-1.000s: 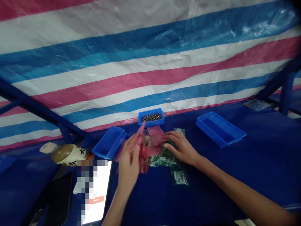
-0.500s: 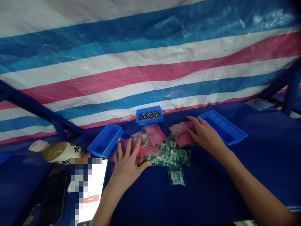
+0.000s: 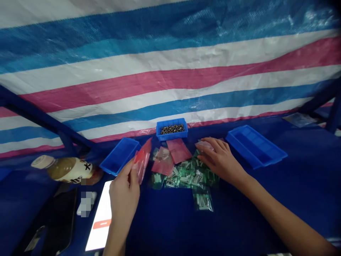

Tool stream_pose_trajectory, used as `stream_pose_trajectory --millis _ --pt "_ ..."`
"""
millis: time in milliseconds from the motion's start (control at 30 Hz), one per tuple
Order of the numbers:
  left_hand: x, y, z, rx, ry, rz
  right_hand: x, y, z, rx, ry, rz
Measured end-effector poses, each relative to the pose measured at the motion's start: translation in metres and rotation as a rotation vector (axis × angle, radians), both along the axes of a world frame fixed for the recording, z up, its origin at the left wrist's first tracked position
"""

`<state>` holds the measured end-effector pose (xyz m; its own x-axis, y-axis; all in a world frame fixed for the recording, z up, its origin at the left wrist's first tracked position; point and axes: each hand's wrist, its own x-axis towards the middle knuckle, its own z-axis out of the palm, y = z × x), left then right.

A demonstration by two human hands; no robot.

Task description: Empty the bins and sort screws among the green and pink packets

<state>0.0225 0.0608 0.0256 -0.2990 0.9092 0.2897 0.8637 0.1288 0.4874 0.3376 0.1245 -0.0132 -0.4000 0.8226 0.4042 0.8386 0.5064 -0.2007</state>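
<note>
My left hand [image 3: 124, 192] is raised near the table's front and pinches a few red-pink plastic bags [image 3: 142, 160] upright between thumb and fingers. My right hand [image 3: 221, 158] lies curled over a pale pink bag [image 3: 205, 145], gripping it at the far side of a pile of small green-tinted packets [image 3: 189, 174]. Two more pink bags [image 3: 162, 161] lie flat between my hands, and another pink bag [image 3: 179, 150] sits just beyond them. A blue tray of small dark metal parts [image 3: 172, 129] stands behind the pile.
Blue plastic trays stand on either side: one [image 3: 119, 155] near my left hand, one [image 3: 255, 145] to the right. A bottle [image 3: 66, 170] lies at the left. A lit phone [image 3: 100, 220] and a dark phone [image 3: 50, 222] rest near the front. A striped tarpaulin [image 3: 170, 78] hangs behind.
My left hand has moved left and lifted red-pink bags off the pile. My right hand has drawn in toward the middle, over the pale pink bag. The view has shifted slightly.
</note>
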Motion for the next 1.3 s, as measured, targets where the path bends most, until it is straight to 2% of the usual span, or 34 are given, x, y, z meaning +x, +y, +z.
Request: stream_pose_trajectory --millis 33,100,167,233,333,433,500,600,700,800,933,1067,1167,1233,1300 --pt "0.004 0.002 0.000 0.036 -0.009 -0.018 0.001 0.001 0.000 -0.003 0.013 -0.004" --pt "0.013 0.006 -0.004 0.029 -0.025 -0.171 0.002 0.004 -0.003 -0.022 0.033 0.013" --pt "0.022 0.008 -0.012 -0.077 -0.018 -0.386 0.001 0.005 -0.007 -0.067 0.030 0.069" --pt "0.027 0.009 -0.018 -0.202 0.003 -0.535 -0.001 0.004 -0.012 -0.133 0.002 0.142" --pt "0.028 0.008 -0.020 -0.276 0.054 -0.609 -0.004 -0.004 -0.015 -0.220 -0.044 0.253" --pt "0.029 0.015 -0.019 -0.235 0.222 -0.660 -0.006 -0.013 -0.012 -0.274 -0.068 0.339" --pt "0.034 0.025 -0.022 -0.234 0.319 -0.705 -0.010 -0.017 -0.011 -0.289 -0.073 0.354" --pt "0.042 0.041 -0.032 -0.303 0.342 -0.768 -0.022 -0.018 -0.012 -0.276 -0.058 0.313" --pt "0.044 0.047 -0.040 -0.296 0.343 -0.761 -0.035 -0.017 -0.016 -0.264 -0.044 0.235" --pt "0.044 0.042 -0.043 -0.215 0.375 -0.702 -0.045 -0.017 -0.017 -0.265 -0.018 0.180" --pt "0.047 0.035 -0.044 -0.153 0.451 -0.628 -0.055 -0.018 -0.015 -0.244 0.039 0.160" --pt "0.052 0.041 -0.038 -0.144 0.479 -0.538 -0.062 -0.014 -0.018 -0.167 0.028 0.170" --pt "0.051 0.050 -0.024 -0.106 0.287 -0.533 -0.061 -0.007 -0.017 -0.133 0.094 0.203" --pt "0.050 0.055 -0.014 -0.039 0.062 -0.519 -0.055 -0.002 -0.011 -0.147 0.253 0.210" --pt "0.047 0.059 -0.007 0.008 -0.212 -0.447 -0.046 0.001 -0.003 -0.181 0.461 0.180"
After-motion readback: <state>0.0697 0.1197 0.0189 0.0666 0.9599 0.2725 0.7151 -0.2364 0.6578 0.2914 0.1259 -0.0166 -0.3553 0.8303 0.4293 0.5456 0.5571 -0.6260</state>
